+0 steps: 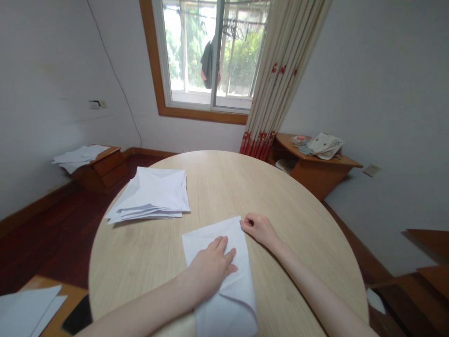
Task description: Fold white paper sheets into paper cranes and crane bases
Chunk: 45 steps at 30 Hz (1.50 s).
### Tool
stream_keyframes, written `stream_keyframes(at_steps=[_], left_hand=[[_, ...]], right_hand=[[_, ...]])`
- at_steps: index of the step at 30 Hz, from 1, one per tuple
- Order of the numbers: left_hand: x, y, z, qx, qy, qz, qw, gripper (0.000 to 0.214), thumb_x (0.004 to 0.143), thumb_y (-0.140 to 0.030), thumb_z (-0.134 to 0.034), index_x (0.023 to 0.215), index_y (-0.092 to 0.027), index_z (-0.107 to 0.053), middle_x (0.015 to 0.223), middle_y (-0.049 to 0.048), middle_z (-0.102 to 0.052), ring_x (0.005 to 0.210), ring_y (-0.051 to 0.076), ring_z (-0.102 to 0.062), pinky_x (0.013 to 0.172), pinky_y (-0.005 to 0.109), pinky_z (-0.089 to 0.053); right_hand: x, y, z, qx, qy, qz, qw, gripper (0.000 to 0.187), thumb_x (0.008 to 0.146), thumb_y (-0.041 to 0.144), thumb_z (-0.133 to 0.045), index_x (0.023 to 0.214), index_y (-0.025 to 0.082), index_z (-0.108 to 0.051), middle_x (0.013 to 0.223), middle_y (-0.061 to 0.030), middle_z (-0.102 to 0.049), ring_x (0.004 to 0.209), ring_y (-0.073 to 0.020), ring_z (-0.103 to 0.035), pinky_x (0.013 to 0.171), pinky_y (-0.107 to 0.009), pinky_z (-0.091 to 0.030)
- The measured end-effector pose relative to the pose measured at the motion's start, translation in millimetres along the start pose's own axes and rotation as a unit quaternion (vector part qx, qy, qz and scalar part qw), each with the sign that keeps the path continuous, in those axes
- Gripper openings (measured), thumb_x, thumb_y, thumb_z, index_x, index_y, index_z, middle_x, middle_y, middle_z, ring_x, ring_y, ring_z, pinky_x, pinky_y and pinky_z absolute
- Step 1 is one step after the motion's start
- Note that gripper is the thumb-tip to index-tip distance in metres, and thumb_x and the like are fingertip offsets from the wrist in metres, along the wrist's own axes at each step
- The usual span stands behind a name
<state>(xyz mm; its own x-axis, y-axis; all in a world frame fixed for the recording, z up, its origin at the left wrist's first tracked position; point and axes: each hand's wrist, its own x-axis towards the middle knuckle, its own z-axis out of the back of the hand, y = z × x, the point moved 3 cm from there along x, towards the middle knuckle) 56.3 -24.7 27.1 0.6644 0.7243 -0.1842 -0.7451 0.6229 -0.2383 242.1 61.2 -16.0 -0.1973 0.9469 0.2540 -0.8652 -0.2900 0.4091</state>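
A white sheet of paper (242,290) lies on the round wooden table (280,210) in front of me, folded over on itself, with a loose flap bulging up at its near right side. My left hand (212,267) rests across the middle of the sheet, palm down and fingers stretched out. At the sheet's far right corner, my right hand (257,227) has its thumb and forefinger curled together in a pinch on the paper's edge. Farther back on the left is a stack of white folded papers (157,189), their edges uneven.
Papers also lie on a small drawer cabinet (108,168) at left and on a surface (38,283) at lower left, beside a dark object (79,316). A corner shelf (308,164) holding a cloth bag (326,144) stands at right, near the curtain (280,70) and window.
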Motion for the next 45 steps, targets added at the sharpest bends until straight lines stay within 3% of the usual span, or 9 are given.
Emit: stream_keyframes(at_steps=[16,24,35,45], left_hand=[[1.4,0.2,0.2,-0.01,-0.011,0.005,1.0,0.039,0.095,-0.028,-0.051,0.132,-0.016,-0.053,0.143,0.0207,-0.043,0.134,0.035,-0.04,0.093,0.049,-0.053],[0.6,1.2,4.1,0.002,-0.021,-0.007,1.0,0.033,0.098,-0.03,-0.046,0.126,-0.018,-0.057,0.133,0.0166,-0.052,0.124,0.031,-0.05,0.082,0.046,-0.058],[6.4,16.3,4.7,0.0,-0.072,-0.016,0.997,0.028,0.098,-0.034,-0.045,0.115,-0.026,-0.066,0.12,0.0096,-0.06,0.112,0.029,-0.058,0.076,0.041,-0.056],[11.8,27.2,7.8,0.012,-0.113,-0.035,0.993,0.033,0.098,-0.035,-0.042,0.099,-0.025,-0.073,0.111,0.0068,-0.065,0.104,0.026,-0.062,0.078,0.037,-0.053]], right_hand=[[20.2,-7.9,-4.3,0.02,-0.031,-0.019,0.999,0.021,0.079,0.022,-0.049,0.059,0.022,-0.043,0.06,0.0001,-0.057,0.056,-0.0142,-0.051,0.055,-0.024,-0.033],[14.5,-5.0,-7.2,-0.018,-0.038,-0.026,0.999,0.02,0.084,0.019,-0.048,0.065,0.021,-0.046,0.068,-0.0009,-0.059,0.062,-0.0152,-0.052,0.056,-0.025,-0.031],[-5.8,5.0,-10.5,-0.042,-0.018,0.008,0.999,0.022,0.094,0.023,-0.039,0.075,0.021,-0.05,0.08,-0.0039,-0.06,0.074,-0.0176,-0.056,0.066,-0.028,-0.04],[-20.7,16.4,-2.3,-0.029,0.009,0.043,0.999,0.006,0.085,0.021,-0.054,0.083,0.021,-0.048,0.088,-0.0049,-0.059,0.083,-0.0214,-0.055,0.075,-0.033,-0.043]])
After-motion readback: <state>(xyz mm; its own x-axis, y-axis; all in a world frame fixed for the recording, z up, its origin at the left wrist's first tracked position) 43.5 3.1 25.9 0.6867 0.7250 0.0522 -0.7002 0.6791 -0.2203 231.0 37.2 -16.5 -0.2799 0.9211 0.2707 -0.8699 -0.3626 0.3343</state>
